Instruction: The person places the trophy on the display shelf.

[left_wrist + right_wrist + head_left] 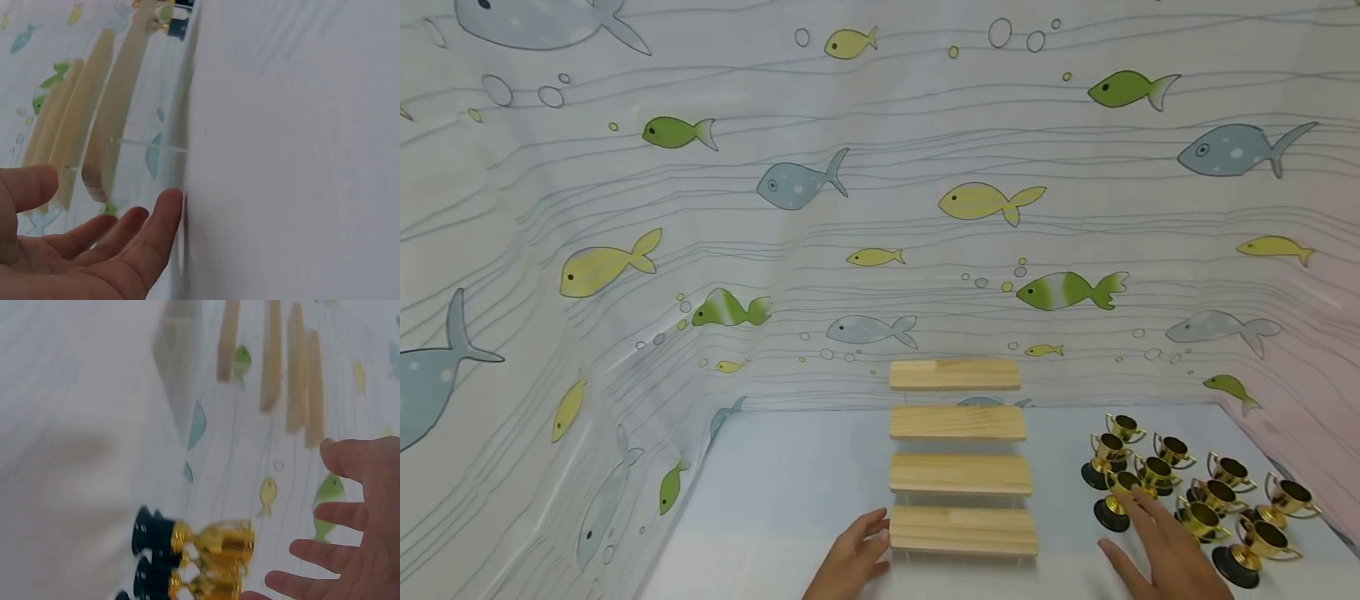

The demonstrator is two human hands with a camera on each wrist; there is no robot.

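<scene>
Nearest the camera were the two hands, both low in the head view. The left hand (pixel 852 557) was just beside the left end of the lowest board (pixel 964 532), its fingers loosely bent, the thumb well apart from them, and nothing in its hold. The right hand (pixel 1172 550) was spread wide, fingers nearly straight, also holding nothing. It reached in front of the gold trophies (pixel 1264 538) and hid parts of several; whether a fingertip touched one could not be told.

Any lettering on the trophies' black bases (pixel 1236 567) was too small to make out.

Four pale wooden boards rose in steps, one behind another, each farther back and higher, on clear supports (pixel 150 145) that were easy to miss against the tabletop (pixel 790 467). This stepped stand stood between the hands. Ten trophies could be counted to its right, upright and packed closely, each with two looped handles.

Behind the stand, and along the left side too, hung a pale backdrop (pixel 910 108) printed with wavy lines, small rings and fish (pixel 1071 291) in green, yellow and grey-blue. Its right side had a pink tint. The top board partly covered one blue fish near the backdrop's lower edge.
</scene>
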